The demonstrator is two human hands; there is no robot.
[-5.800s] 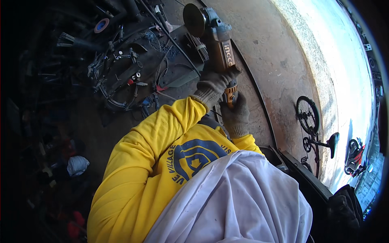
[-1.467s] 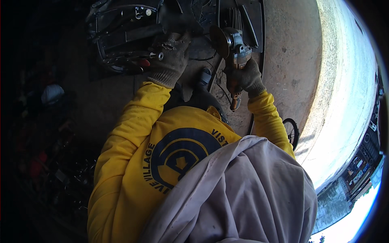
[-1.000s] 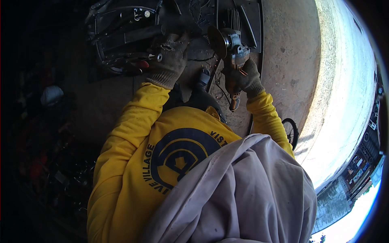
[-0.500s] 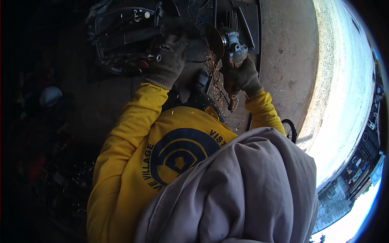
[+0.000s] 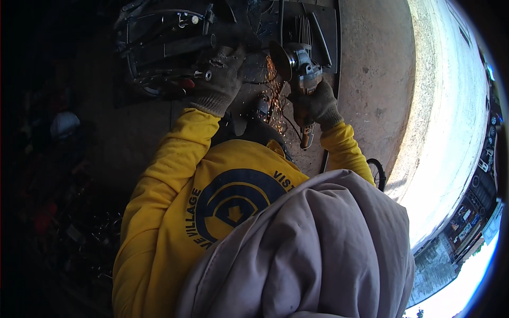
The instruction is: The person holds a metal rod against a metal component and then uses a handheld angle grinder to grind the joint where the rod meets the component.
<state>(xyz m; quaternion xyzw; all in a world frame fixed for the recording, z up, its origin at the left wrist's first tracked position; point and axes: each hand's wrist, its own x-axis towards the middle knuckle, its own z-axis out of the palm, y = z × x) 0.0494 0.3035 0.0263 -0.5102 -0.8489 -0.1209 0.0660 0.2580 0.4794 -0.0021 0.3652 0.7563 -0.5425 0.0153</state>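
My right hand [image 5: 321, 102], in a dark work glove, is wrapped round the body of an angle grinder [image 5: 308, 74]. The grinder's disc [image 5: 281, 61] stands on edge, facing left, and orange sparks [image 5: 273, 93] stream down from beside it towards my feet. My left hand [image 5: 220, 77], gloved too, is closed next to a dark metal pipe [image 5: 185, 45]; its fingertips disappear into dark metalwork, and what they grip is too dark to make out. The spot where the disc meets the metal is also in shadow.
A tubular metal frame [image 5: 130, 53] fills the upper left, with a short tube end [image 5: 207, 76] sticking out by my left wrist. Metal rods [image 5: 321, 38] lie on a dark board beyond the grinder. A bicycle wheel [image 5: 377, 174] stands behind my right forearm. My shoe [image 5: 261, 107] is below the sparks.
The spark stream has grown brighter and denser. The grinder has shifted very slightly, its tail end a little lower. My left hand has hardly moved.
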